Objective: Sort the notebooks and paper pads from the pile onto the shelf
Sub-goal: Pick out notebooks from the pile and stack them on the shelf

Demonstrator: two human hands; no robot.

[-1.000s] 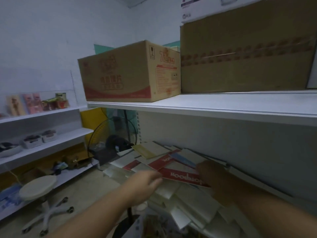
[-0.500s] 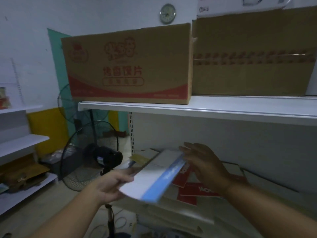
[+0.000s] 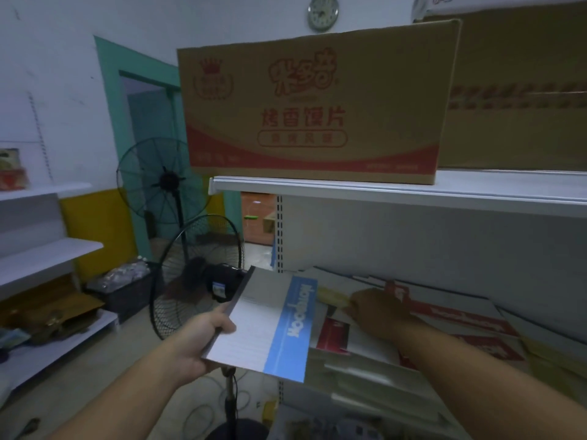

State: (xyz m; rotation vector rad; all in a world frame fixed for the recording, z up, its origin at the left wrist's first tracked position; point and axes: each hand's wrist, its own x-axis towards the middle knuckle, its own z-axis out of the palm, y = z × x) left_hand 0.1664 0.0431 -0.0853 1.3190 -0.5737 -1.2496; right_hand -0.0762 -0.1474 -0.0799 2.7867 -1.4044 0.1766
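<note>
Upper right of frame: plain brown carton (image 3: pixel 521 90) on the white upper shelf (image 3: pixel 413 193), partly behind a printed carton (image 3: pixel 313 106) with red band and red lettering that fills the upper centre. Below that shelf, centre right to lower right, the lower shelf carries the pile (image 3: pixel 444 331) of notebooks and paper pads, lying flat and overlapping, several with red covers, others pale. Left of frame: white wall shelves (image 3: pixel 47 255) with dim goods I cannot identify; a teal door frame (image 3: pixel 109 122) behind them. Centre left: two black standing fans, the farther fan (image 3: pixel 163 181) upright by the door, the nearer fan (image 3: pixel 198 274) tilted, its cage just behind the held book. Centre: a notebook (image 3: pixel 270 325) with grey-white cover and blue band reading "notebook", held out in front of the left end of the pile, slightly tilted. Left hand (image 3: pixel 193 341), lower centre: grip clamped on the notebook's dark spine edge, thumb on top, fingers under. Right hand (image 3: pixel 374 312), centre right: palm down on the pile, fingertips touching a yellowish pad (image 3: pixel 333 296); whether the grip has closed on it I cannot tell. Top centre: a round wall clock (image 3: pixel 323 11).
</note>
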